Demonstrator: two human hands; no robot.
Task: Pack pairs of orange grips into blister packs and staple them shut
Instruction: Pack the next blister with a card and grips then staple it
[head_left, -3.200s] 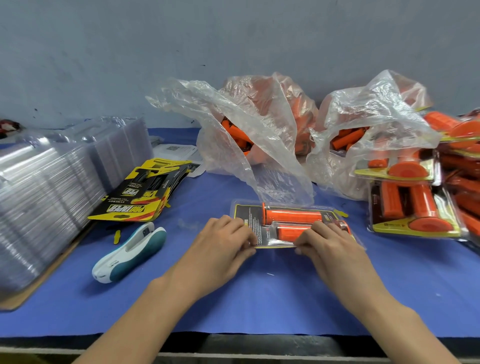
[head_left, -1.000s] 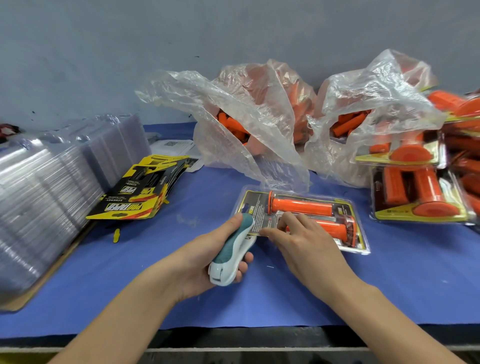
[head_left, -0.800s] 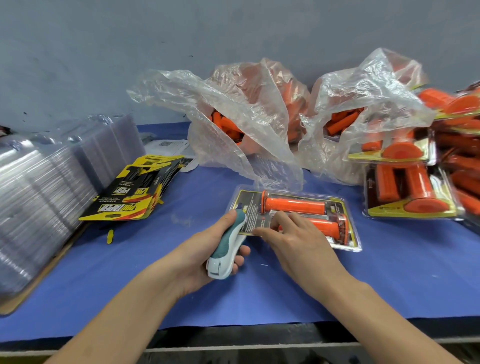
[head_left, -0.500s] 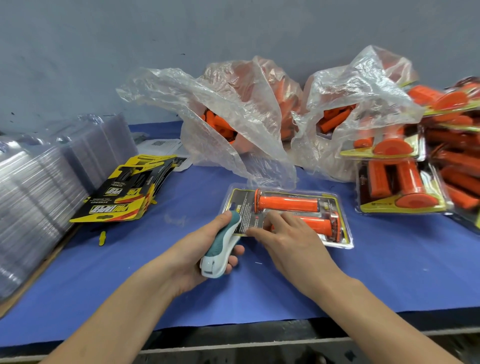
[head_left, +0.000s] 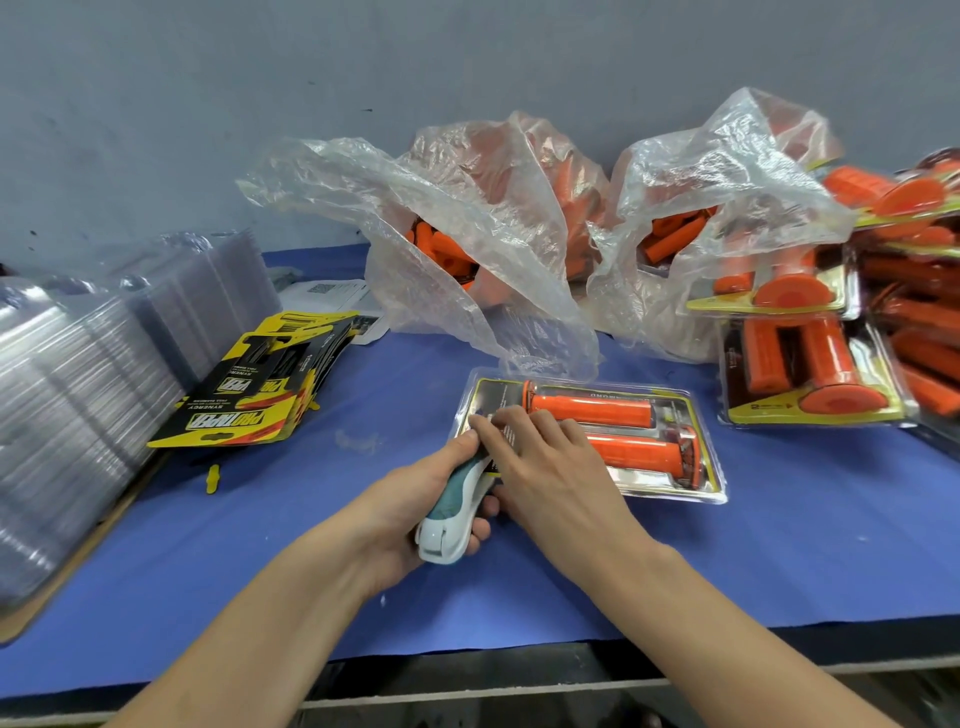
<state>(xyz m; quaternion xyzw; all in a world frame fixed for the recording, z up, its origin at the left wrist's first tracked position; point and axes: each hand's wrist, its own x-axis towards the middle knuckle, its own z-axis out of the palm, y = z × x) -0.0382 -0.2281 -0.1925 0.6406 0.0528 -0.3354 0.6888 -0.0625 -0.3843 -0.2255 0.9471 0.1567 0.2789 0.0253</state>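
A clear blister pack (head_left: 670, 470) with a yellow-and-black card lies flat on the blue table cover, holding two orange grips (head_left: 592, 410) side by side. My left hand (head_left: 415, 499) grips a white-and-teal stapler (head_left: 452, 519) whose front end sits at the pack's left edge. My right hand (head_left: 540, 462) lies flat on the left part of the pack, fingers straight and pressing it down, covering the stapler's tip.
Two open plastic bags (head_left: 467, 244) of loose orange grips stand at the back. Finished packs (head_left: 810, 374) are piled at the right. Printed cards (head_left: 260, 389) and stacks of empty clear blisters (head_left: 78, 389) lie at the left. The table's front edge runs near me.
My left hand picked the stapler up from the table and brought it to the pack's left edge. My right hand slid left along the pack and now presses beside the stapler.
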